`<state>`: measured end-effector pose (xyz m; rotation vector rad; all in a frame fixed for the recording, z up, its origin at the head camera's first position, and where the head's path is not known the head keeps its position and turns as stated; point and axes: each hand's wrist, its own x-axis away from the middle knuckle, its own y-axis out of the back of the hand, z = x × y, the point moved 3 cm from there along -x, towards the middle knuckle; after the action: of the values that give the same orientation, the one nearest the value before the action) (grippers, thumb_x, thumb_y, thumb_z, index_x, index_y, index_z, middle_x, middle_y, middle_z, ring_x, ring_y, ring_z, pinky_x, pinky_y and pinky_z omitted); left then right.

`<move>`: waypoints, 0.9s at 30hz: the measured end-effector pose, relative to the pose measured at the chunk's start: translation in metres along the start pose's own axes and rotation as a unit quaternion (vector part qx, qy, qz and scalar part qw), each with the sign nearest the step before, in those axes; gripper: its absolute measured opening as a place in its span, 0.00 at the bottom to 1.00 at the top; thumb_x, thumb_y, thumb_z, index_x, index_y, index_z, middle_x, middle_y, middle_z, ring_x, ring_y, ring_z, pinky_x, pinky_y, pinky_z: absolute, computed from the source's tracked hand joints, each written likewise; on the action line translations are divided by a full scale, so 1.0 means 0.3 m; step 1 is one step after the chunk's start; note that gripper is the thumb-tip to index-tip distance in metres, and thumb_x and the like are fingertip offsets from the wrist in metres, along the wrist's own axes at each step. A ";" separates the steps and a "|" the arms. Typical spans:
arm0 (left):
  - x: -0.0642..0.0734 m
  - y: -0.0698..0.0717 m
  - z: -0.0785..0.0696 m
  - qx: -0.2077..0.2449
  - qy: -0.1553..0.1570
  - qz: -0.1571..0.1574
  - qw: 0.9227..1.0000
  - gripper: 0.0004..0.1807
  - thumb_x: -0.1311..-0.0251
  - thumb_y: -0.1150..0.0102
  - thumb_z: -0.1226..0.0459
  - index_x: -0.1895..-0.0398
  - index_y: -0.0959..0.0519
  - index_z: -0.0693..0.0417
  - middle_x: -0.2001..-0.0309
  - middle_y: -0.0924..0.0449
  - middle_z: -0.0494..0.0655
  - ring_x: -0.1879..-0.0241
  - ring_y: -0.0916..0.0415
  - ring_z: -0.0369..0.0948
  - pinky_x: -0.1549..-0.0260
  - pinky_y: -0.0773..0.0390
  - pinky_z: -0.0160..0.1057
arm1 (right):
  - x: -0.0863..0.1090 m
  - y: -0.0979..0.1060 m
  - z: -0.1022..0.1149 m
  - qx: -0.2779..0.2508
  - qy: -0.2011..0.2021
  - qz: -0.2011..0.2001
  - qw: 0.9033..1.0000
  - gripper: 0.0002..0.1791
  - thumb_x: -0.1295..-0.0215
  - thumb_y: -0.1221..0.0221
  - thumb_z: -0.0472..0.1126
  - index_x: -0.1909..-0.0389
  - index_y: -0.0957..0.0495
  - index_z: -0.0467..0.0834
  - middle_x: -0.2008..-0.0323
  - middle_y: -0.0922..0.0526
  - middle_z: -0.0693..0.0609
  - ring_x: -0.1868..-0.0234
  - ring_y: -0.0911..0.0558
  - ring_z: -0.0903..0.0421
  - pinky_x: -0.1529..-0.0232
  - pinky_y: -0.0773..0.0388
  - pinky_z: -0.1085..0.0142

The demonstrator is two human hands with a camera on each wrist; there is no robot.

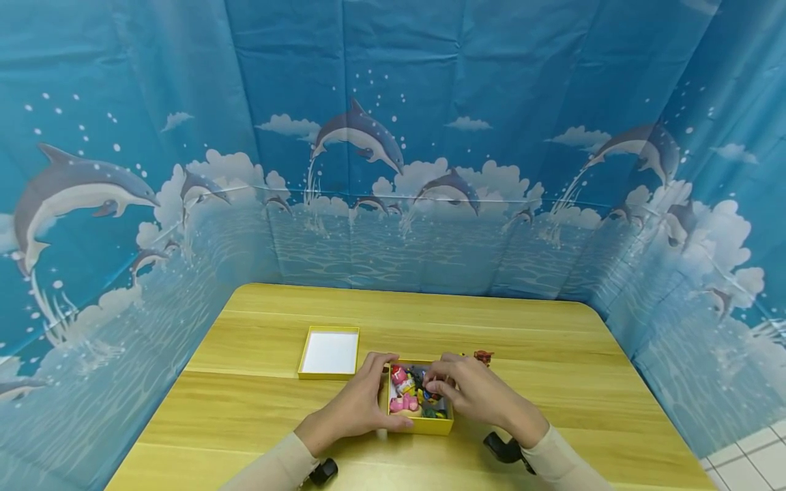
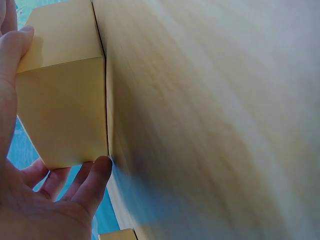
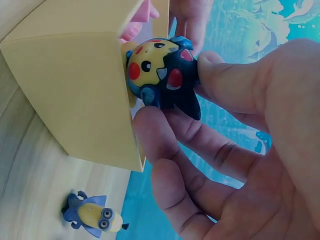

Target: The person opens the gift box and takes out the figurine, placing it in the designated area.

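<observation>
A yellow box [image 1: 424,427] full of small toy figurines sits on the table. My left hand [image 1: 359,402] grips it, thumb along the near wall and fingers at the far end, as the left wrist view also shows on the plain box walls [image 2: 65,110]. Over the right part of the opening, my right hand [image 1: 475,392] pinches a yellow-faced toy figurine [image 3: 150,65] in a dark suit between thumb and fingers. Pink figurines [image 1: 405,402] lie on the left inside the box. The box floor is mostly hidden under the toys.
A shallow yellow lid [image 1: 329,376] with a white inside lies to the left of the box. Beyond my right hand stands a small red-brown toy [image 1: 483,356]. The right wrist view shows a yellow minion figurine [image 3: 92,214] on the wooden table [image 1: 258,402].
</observation>
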<state>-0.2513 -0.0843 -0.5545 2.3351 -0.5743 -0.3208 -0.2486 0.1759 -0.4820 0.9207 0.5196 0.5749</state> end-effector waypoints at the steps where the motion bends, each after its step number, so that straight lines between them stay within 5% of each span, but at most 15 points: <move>1: 0.000 0.000 0.001 0.001 0.000 0.000 1.000 0.69 0.42 0.15 0.28 0.07 0.41 0.46 0.17 0.34 0.49 0.26 0.20 0.47 0.25 0.16 0.57 | 0.001 0.003 0.001 -0.001 0.002 -0.002 1.000 0.08 0.10 0.36 0.43 0.47 0.08 0.52 0.56 0.11 0.59 0.66 0.22 0.72 0.63 0.20 0.70; 27: -0.004 -0.005 0.005 -0.006 0.000 -0.002 1.000 0.68 0.43 0.16 0.27 0.08 0.40 0.44 0.16 0.34 0.48 0.25 0.20 0.46 0.24 0.16 0.56 | 0.012 0.044 -0.001 -0.010 0.001 -0.046 0.999 0.09 0.09 0.38 0.43 0.42 0.09 0.50 0.51 0.13 0.58 0.59 0.19 0.70 0.60 0.16 0.68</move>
<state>-0.2525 -0.0834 -0.5565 2.3248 -0.5652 -0.3259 -0.2491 0.1848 -0.4716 0.8736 0.5535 0.4970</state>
